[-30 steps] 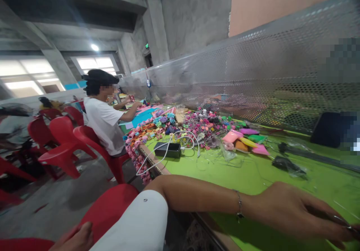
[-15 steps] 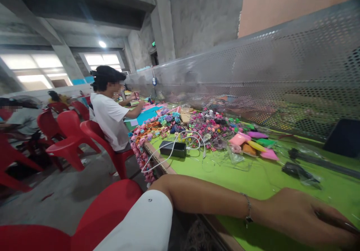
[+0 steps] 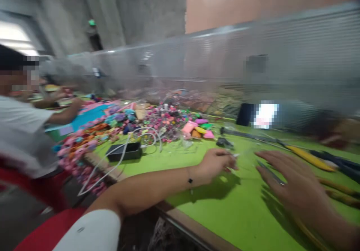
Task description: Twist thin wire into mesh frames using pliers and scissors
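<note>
My left hand [image 3: 215, 165] is over the green tabletop, wrist in a thin bracelet. Its fingertips are pinched on a small, thin whitish piece [image 3: 235, 156], too blurred to name. To its right, my right hand [image 3: 295, 181] has long, nearly straight fingers pointing toward the left hand. A slim silver metal tool [image 3: 271, 172], somewhat like tweezers, lies along the inside of the thumb and seems held there. The hands are apart, with a gap between their fingertips.
A black box [image 3: 124, 152] with a white cable is at the table's left edge. Behind it spread colourful flower pieces [image 3: 165, 121] and bright packets [image 3: 197, 129]. Yellow-handled pliers [image 3: 311, 158] lie at right, near a lit screen [image 3: 266, 115]. A co-worker [image 3: 22, 131] sits at left.
The view has swung to the right and blurred. My right hand has come into view with the silver tool, and my left hand now shows whole, its fingertips pinched.
</note>
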`<state>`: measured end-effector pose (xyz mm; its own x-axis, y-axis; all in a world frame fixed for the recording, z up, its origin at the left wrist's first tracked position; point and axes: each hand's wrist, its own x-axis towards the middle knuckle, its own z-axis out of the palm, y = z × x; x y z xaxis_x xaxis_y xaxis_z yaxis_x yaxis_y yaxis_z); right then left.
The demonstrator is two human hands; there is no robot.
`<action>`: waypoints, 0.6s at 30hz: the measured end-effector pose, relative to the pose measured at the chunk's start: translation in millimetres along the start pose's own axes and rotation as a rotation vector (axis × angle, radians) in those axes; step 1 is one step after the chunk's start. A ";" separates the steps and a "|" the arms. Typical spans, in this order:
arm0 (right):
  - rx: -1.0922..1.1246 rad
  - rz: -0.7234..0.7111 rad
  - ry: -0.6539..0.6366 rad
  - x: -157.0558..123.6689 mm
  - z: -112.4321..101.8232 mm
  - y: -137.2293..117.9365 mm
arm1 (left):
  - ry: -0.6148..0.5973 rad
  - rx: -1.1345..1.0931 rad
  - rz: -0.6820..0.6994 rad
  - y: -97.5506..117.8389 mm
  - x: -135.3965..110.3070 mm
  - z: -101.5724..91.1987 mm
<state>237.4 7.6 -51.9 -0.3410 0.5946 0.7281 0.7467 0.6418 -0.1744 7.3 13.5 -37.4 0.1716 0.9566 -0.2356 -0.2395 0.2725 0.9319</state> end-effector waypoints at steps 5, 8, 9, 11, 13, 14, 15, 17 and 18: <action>0.056 0.108 -0.095 12.6 -1.4 -1.4 | -0.052 -0.087 0.008 9.1 5.1 -7.1; 0.158 0.193 -0.132 16.0 -2.9 -4.9 | -0.068 -0.105 0.009 9.1 2.7 -5.9; 0.189 0.214 -0.130 16.8 -4.1 -6.5 | -0.070 -0.108 0.011 9.3 1.4 -5.1; 0.231 0.240 -0.101 18.6 -7.7 -10.0 | -0.074 -0.111 0.018 10.1 -1.0 -3.4; 0.260 0.241 -0.058 20.7 -12.1 -13.8 | -0.082 -0.109 0.029 11.3 -2.9 -2.2; 0.278 0.234 -0.036 21.6 -14.4 -15.7 | -0.089 -0.107 0.033 11.9 -3.5 -1.9; 0.300 0.228 -0.016 22.3 -16.5 -17.4 | -0.096 -0.104 0.037 12.3 -4.0 -1.8; 0.356 0.232 0.008 22.7 -19.7 -20.4 | -0.107 -0.092 0.042 12.8 -4.4 -2.1; 0.388 0.241 0.010 22.6 -20.6 -21.5 | -0.113 -0.087 0.043 12.8 -4.4 -2.4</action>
<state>225.4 -2.7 -18.1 -0.1766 0.7461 0.6420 0.5341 0.6205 -0.5741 1.2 13.1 -25.1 0.2645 0.9513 -0.1585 -0.3304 0.2438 0.9118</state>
